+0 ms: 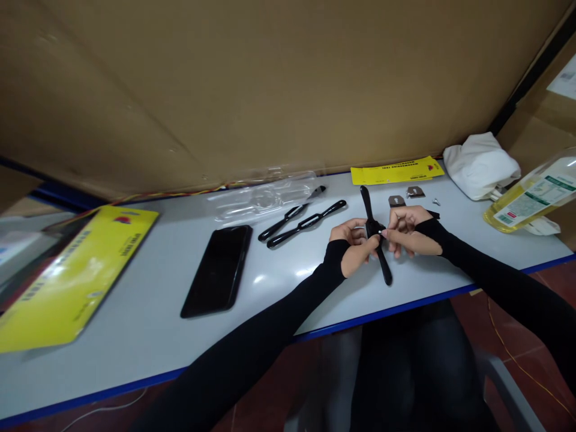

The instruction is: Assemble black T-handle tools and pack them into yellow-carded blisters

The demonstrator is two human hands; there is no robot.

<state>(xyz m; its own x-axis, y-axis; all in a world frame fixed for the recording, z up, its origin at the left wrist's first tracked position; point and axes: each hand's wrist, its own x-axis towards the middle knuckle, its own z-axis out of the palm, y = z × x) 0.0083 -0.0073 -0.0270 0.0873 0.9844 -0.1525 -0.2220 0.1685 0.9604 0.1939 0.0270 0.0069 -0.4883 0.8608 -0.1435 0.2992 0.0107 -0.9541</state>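
Two hands meet over a pale grey worktop (135, 324) with a blue front edge, backed by a leaning sheet of brown cardboard (270, 84); red floor tiles show below. The left hand (355, 246) is closed around the middle of a black handled tool (375, 252) that stands tilted with its lower end on the worktop, and the right hand (407, 231) pinches at the same spot, so both are clamped on it.

Three black handled tools in all: the other two (301, 223) lie side by side to the left. One black phone (218, 270) lies face up. Two yellow cards (72, 276) (396, 171), two small metal blades (405, 197), one clear blister shell (265, 195), apparently empty. One white cloth (479, 165) sits beside one clear bottle (531, 198) lying down, holding yellow liquid.
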